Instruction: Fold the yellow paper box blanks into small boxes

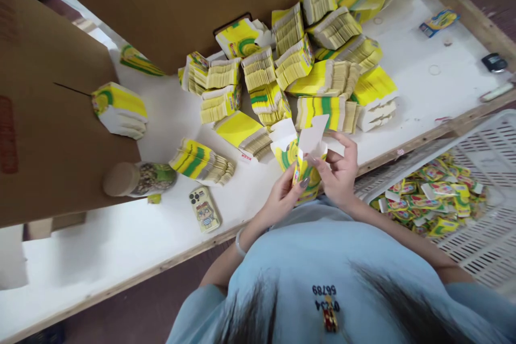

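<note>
A small yellow and green cardboard box (308, 185) is between my hands, close against the front of my shirt, its white flaps standing up. My left hand (278, 196) grips the box low on its left side, thumb across the front. On the other side, my right hand (341, 174) has its fingers closed on the upper edge by the flaps. Just beyond my hands lie stacks of flat folded cartons (322, 113) in the same yellow and green. Another flat stack (201, 164) rests to the left.
Large brown cardboard boxes (181, 5) stand at the back and left. A phone (205, 209) and a lidded jar (141, 179) lie on the white table (133, 242). On the right, a white plastic basket (484, 172) holds many small yellow boxes (435, 193).
</note>
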The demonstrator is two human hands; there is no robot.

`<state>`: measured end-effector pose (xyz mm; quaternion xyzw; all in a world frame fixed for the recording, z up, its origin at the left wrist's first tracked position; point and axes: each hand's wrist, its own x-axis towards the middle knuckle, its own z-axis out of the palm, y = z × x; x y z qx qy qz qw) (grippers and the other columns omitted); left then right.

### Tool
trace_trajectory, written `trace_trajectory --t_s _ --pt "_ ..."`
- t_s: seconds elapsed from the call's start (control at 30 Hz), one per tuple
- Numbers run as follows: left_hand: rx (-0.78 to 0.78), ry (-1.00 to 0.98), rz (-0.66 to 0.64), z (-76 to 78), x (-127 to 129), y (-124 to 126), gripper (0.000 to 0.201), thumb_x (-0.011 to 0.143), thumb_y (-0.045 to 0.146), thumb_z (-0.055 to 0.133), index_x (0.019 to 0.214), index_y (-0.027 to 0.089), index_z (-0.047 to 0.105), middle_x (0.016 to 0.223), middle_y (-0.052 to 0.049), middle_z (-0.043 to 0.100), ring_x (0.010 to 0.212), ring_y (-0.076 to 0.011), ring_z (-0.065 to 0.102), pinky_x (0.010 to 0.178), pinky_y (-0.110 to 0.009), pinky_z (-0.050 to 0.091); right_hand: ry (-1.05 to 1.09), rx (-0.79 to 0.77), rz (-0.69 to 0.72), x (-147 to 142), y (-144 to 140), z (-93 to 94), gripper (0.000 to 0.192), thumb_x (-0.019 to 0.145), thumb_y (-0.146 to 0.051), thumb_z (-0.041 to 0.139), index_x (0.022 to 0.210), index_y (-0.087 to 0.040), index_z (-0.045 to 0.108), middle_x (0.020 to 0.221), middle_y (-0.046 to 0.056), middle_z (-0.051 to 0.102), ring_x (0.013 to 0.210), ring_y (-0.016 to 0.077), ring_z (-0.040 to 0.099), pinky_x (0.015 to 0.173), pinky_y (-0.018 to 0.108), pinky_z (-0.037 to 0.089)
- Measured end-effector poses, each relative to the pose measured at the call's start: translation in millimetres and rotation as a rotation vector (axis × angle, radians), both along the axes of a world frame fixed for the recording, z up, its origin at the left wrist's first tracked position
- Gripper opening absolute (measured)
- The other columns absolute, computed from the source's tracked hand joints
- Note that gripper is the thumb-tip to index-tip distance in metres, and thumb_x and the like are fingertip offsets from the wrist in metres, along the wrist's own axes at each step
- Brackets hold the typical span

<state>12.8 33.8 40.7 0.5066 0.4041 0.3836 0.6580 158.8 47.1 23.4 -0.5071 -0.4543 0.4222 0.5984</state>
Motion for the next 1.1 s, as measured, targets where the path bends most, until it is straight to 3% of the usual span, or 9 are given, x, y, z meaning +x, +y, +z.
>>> trace_trajectory --t_s 0.17,0.37,0.5,0.63,0.7,0.77,0.9,1.0,1.1 --pt "-0.081 -0.061 0.098 -1.8 2.6 -2.9 0.059 0.092 0.066 0.059 0.129 0.021 0.069 0.13 -0.012 0.072 0.127 -0.0299 0.065 0.11 -0.044 0.052 -0.239 0.026 -0.022 3.4 -6.2 0.4 0.045 0.091 -0.043 0.073 0.128 -0.025 0.055 0.081 -0.001 0.073 0.065 0.0149 0.07 0.06 0.026 0.056" --pt "-0.156 -0.047 0.22 -3.1 7.5 -2.5 0.057 0.088 0.069 0.063 0.111 0.018 0.074 0.104 -0.011 0.079 0.111 -0.0291 0.072 0.095 -0.041 0.06 -0.319 0.128 -0.029 2.2 -2.8 3.9 0.037 0.096 -0.045 0.066 0.126 -0.023 0.061 0.102 0.008 0.075 0.075 0.0175 0.074 0.067 0.03 0.06" --pt "-0.14 -0.066 0.262 -5.3 7.6 -6.4 0.059 0.089 0.066 0.064 0.127 0.02 0.066 0.099 -0.008 0.078 0.091 -0.0226 0.075 0.081 -0.034 0.061 -0.306 0.165 -0.039 1.5 -8.7 -0.8 0.04 0.096 -0.044 0.064 0.13 -0.022 0.058 0.115 0.012 0.072 0.076 0.0175 0.074 0.071 0.033 0.062" --pt "-0.076 -0.053 0.33 -17.6 1.0 -18.8 0.076 0.094 0.055 0.065 0.157 0.031 0.03 0.08 0.0 0.071 0.06 -0.0147 0.065 0.063 -0.029 0.057 -0.233 0.097 0.116 10.1 -17.2 -9.5 0.033 0.093 -0.042 0.069 0.12 -0.023 0.064 0.106 0.009 0.075 0.082 0.0185 0.076 0.075 0.032 0.063" --pt "-0.085 -0.024 0.27 -24.9 -4.1 -25.6 0.071 0.095 0.054 0.064 0.154 0.029 0.033 0.07 0.003 0.066 0.053 -0.013 0.059 0.056 -0.027 0.052 -0.153 -0.008 0.244 16.2 -21.1 -13.0 0.032 0.094 -0.041 0.069 0.12 -0.024 0.066 0.099 0.006 0.077 0.082 0.0176 0.075 0.072 0.03 0.062" --pt "-0.125 -0.021 0.175 -29.6 -8.4 -30.4 0.053 0.096 0.052 0.063 0.14 0.026 0.048 0.067 0.004 0.062 0.05 -0.0113 0.055 0.052 -0.024 0.048 -0.106 -0.083 0.328 20.7 -24.7 -15.2 0.024 0.095 -0.04 0.068 0.112 -0.023 0.07 0.092 0.004 0.077 0.077 0.0156 0.073 0.067 0.026 0.06" --pt "-0.032 -0.03 0.159 -29.8 -10.1 -32.9 0.032 0.097 0.051 0.062 0.11 0.022 0.064 0.085 -0.003 0.07 0.072 -0.0138 0.065 0.07 -0.026 0.053 -0.155 -0.053 0.322 22.2 -30.5 -17.9 0.023 0.098 -0.039 0.062 0.088 -0.021 0.072 0.08 0.002 0.073 0.07 0.0138 0.07 0.065 0.025 0.059" --pt "-0.005 -0.012 0.217 -25.8 -9.1 -31.6 0.05 0.098 0.057 0.055 0.137 0.026 0.057 0.099 -0.005 0.074 0.076 -0.0147 0.066 0.075 -0.029 0.055 -0.258 0.013 0.194 26.1 -31.8 -20.7 0.024 0.097 -0.043 0.064 0.105 -0.023 0.073 0.099 0.007 0.077 0.079 0.0173 0.075 0.069 0.028 0.063" --pt "-0.031 0.076 0.153 -20.6 -12.0 -27.8 0.064 0.099 0.065 0.044 0.146 0.022 0.056 0.101 -0.009 0.077 0.07 -0.0151 0.065 0.068 -0.028 0.055 -0.393 0.158 0.341 39.9 -30.2 -21.1 0.036 0.092 -0.052 0.069 0.117 -0.026 0.074 0.109 0.01 0.08 0.092 0.0233 0.079 0.083 0.035 0.066"
